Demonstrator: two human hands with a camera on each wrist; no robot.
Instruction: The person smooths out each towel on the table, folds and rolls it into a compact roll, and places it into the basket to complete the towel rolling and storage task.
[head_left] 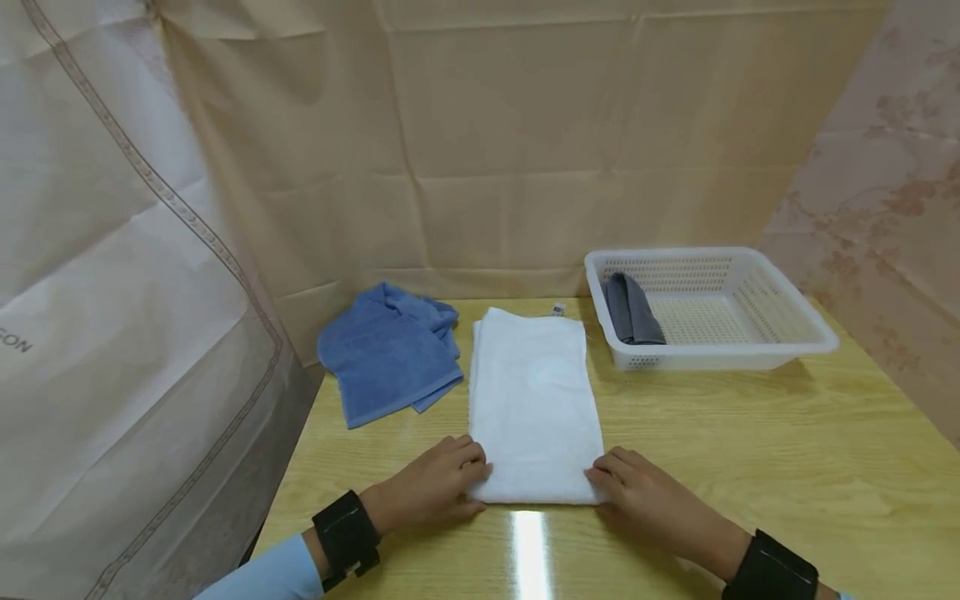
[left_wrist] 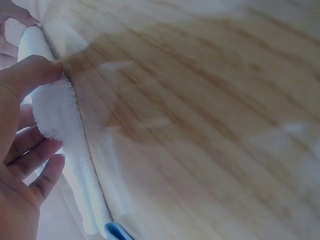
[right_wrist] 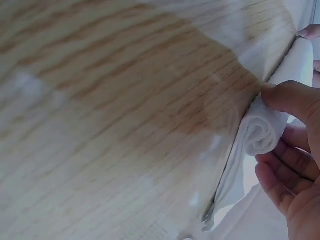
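Observation:
A white towel (head_left: 536, 392) lies lengthwise on the table, its near end rolled up. In the right wrist view the end of that roll shows as a spiral of layers. My left hand (head_left: 442, 479) grips the roll's left end, thumb on the near side and fingers curled over the far side. At the right end, my right hand (head_left: 637, 496) holds the roll the same way, with its thumb (right_wrist: 287, 97) low by the tabletop. Beyond the roll, the rest of the white towel stretches flat toward the back.
A blue towel (head_left: 393, 350) lies loosely folded left of the white one. At the back right stands a white plastic basket (head_left: 727, 357) with a rolled dark grey cloth (head_left: 632, 310) inside. Beige cloth (head_left: 487, 150) hangs behind the wooden table (head_left: 787, 450).

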